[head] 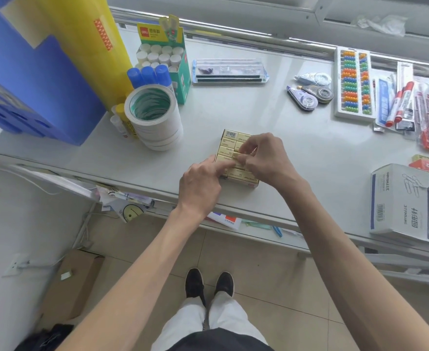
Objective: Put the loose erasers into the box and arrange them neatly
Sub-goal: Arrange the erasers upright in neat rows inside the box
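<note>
A small box stands near the front edge of the white table, filled with yellow-wrapped erasers lying in two rows. My right hand is over the box's right half, thumb and fingers pinched on one eraser in the middle of the rows. My left hand rests at the box's left side, its index finger stretched onto the erasers near the pinched one. The near right part of the box is hidden under my right hand.
A stack of white tape rolls and a glue-stick carton stand left of the box. Correction tapes, an abacus and markers lie at the back right. A white paper-clip carton sits at the right.
</note>
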Motion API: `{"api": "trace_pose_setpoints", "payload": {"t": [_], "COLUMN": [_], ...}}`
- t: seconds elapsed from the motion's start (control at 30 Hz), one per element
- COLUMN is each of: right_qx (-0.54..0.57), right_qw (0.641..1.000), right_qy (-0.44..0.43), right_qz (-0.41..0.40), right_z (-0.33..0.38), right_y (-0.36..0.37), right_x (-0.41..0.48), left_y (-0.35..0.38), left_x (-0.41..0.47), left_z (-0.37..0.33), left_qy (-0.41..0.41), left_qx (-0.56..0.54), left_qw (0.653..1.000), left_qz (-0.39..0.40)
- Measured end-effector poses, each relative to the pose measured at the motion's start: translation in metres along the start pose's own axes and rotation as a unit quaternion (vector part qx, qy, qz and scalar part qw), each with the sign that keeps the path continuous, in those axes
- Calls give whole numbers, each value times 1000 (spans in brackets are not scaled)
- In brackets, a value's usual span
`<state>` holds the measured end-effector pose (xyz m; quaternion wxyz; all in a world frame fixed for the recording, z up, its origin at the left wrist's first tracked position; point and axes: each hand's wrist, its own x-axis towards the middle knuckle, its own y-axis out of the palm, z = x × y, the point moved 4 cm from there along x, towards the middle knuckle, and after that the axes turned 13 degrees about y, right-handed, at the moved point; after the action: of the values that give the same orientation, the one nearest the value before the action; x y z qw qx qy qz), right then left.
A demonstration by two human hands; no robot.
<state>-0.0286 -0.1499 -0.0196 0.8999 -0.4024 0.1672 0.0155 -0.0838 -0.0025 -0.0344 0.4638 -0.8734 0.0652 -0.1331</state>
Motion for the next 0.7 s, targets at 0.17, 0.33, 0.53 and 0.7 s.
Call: {"api": "trace_pose_setpoints", "payload": {"t": [0.17, 0.33, 0.53, 0.7], "right_qx": [-25, -12, 37, 30], "right_qw": [999, 998, 999, 999], "right_qy": [-42, -54, -2, 20], "right_qz": [-16, -24, 11, 9], "right_z": [1, 1, -1, 3], "right_y": [0, 0, -2, -1], "right_x": [-8, -10, 1, 4], "left_y": [1, 0, 4, 5], "left_x": [0, 0, 0, 0], "left_z": [2, 1, 6, 6], "left_qy": [3, 7, 1, 3], "left_qx": [-9, -16, -30, -30], "left_qw": [1000, 1000, 1000, 999], "left_qz": [-4, -10, -8, -13]}}
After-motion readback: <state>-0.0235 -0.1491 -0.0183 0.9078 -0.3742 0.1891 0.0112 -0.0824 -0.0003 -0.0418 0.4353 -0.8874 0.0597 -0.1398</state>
